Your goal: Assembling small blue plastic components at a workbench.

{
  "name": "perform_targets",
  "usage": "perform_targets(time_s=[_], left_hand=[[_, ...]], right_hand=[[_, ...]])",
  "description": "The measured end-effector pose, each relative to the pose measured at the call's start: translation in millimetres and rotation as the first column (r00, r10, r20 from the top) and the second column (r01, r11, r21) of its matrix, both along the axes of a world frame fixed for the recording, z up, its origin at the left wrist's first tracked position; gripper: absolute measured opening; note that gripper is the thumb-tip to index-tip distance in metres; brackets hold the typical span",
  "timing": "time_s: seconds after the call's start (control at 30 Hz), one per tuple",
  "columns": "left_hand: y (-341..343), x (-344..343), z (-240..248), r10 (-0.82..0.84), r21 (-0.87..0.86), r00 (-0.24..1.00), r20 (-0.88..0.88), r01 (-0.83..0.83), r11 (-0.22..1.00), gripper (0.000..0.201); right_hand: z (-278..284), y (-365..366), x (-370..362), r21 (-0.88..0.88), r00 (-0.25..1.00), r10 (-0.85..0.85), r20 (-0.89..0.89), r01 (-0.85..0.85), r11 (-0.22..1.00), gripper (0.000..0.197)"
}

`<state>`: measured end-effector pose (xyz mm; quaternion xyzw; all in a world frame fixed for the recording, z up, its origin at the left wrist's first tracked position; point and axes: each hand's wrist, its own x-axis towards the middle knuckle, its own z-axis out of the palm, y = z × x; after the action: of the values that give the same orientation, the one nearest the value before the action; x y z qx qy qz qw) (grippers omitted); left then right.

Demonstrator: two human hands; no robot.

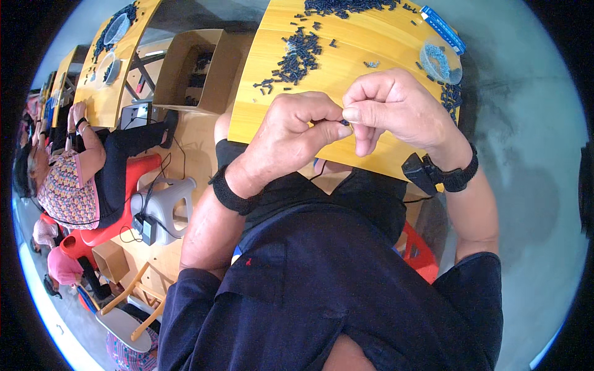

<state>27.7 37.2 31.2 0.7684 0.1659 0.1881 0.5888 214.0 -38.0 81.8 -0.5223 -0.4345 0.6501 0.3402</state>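
Over the near edge of a yellow table [365,154], both hands meet fingertip to fingertip. My left hand [297,127] pinches a small dark cylindrical piece [345,122] between thumb and forefinger, mostly covered by the fingertips. My right hand [396,111] is closed in a pinch right against it; whatever sits between its thumb and forefinger is too small to make out. Beyond the left hand lies a loose pile of small black cylindrical pieces [300,55]. A clear plastic bowl [456,75] with small light-blue pieces stands beyond the right hand.
A blue box [443,29] lies at the far right of the table. More black pieces [450,98] lie beside the bowl. Left of the table are an open cardboard box [162,86], a grey stool [167,216] and another person [68,185] at a separate table.
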Motion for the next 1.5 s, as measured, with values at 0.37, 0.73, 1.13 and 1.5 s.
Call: perform_targets(time_s=[0.37, 0.73, 1.13, 1.5], left_hand=[[-7.5, 1.3, -1.2, 0.144, -0.235, 0.982, 0.123, -0.112, 0.965, 0.007], [-1.0, 3.4, -2.8, 0.093, -0.142, 0.979, 0.181, -0.068, 0.988, 0.007], [-10.4, 1.6, -5.0, 0.159, -0.223, 0.966, 0.203, -0.112, 0.968, 0.003], [-12.0, 1.9, 4.1, 0.134, -0.338, 0.964, 0.231, -0.050, 0.940, 0.002]], right_hand=[[5.3, 1.8, 1.4, -0.108, 0.996, -0.031, -0.087, 0.022, 0.994, 0.026], [-9.0, 0.8, 4.5, -0.183, 0.929, -0.072, -0.364, 0.005, 0.983, 0.021], [-24.7, -1.3, -4.9, -0.194, 0.830, -0.132, -0.541, 0.029, 0.981, 0.021], [-12.7, -5.9, -4.3, -0.283, 0.891, -0.064, -0.450, -0.075, 0.956, 0.038]])
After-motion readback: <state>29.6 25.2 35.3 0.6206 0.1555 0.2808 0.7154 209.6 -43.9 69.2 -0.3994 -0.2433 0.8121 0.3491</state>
